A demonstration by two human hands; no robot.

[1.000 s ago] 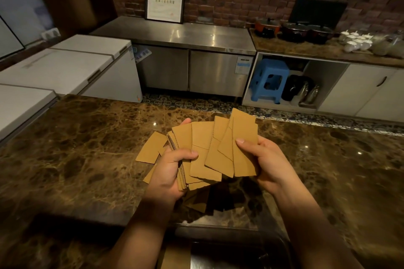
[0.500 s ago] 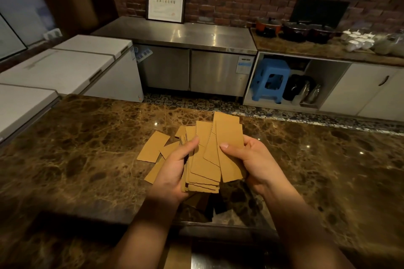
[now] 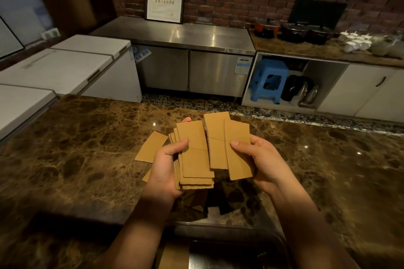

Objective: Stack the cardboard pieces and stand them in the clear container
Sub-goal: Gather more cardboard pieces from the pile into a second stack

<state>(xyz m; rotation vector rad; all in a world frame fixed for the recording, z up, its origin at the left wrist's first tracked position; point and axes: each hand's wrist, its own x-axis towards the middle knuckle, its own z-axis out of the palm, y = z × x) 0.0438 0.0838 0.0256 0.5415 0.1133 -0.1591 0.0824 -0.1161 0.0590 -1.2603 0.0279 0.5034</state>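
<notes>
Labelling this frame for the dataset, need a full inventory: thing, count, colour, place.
held cards: a bundle, count unclear, tan, between both hands above the counter
loose cards: at least two, tan, flat on the counter left of the hands
counter: one, brown marble, foreground
steel cabinet: one, silver, back wall
certificate: one, white in a dark frame, leaning on the brick wall
freezers: three lids seen, white, left
stool: one, blue, in the open shelf at right
pots: about three, red and dark, right back counter
white cups: several, right back counter
left hand: grip on the thicker pile
right hand: grip on the front cards
</notes>
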